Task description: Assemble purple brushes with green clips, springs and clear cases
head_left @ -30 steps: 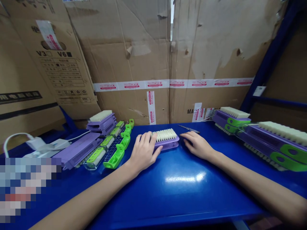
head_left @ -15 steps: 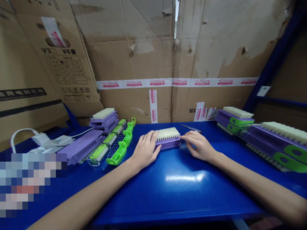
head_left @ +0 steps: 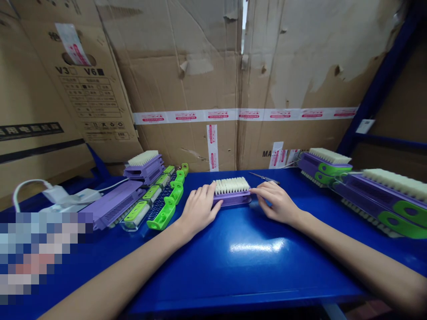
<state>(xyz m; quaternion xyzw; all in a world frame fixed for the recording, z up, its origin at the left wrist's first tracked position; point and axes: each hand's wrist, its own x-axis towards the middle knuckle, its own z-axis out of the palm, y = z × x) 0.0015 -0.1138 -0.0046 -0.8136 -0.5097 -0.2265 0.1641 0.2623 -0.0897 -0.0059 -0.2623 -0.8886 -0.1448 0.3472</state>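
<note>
A purple housing (head_left: 233,199) with rows of cream bristles on top lies on the table between my two hands. My left hand (head_left: 200,206) grips its left end, fingers over the top and thumb along the near side. My right hand (head_left: 275,202) is at the opposite end, its fingers bent and the fingertips against the purple edge; whether a small part is between them I cannot make out. Just behind the right hand lies a thin pointed tool (head_left: 263,177) that looks like a screwdriver, partly hidden by the fingers.
Left of my hands are green end pieces (head_left: 165,213), clear cases with green ends (head_left: 136,211), stacked purple housings (head_left: 115,200) and a white power strip (head_left: 71,198) with cables. Assembled purple-and-green brush units (head_left: 376,198) stand at the right. Cardboard (head_left: 187,89) walls the back of the blue table (head_left: 253,275).
Both hands keep nearly the same hold on the purple housing. The whole view shifts very slightly; the left hand and housing appear a few pixels further left.
</note>
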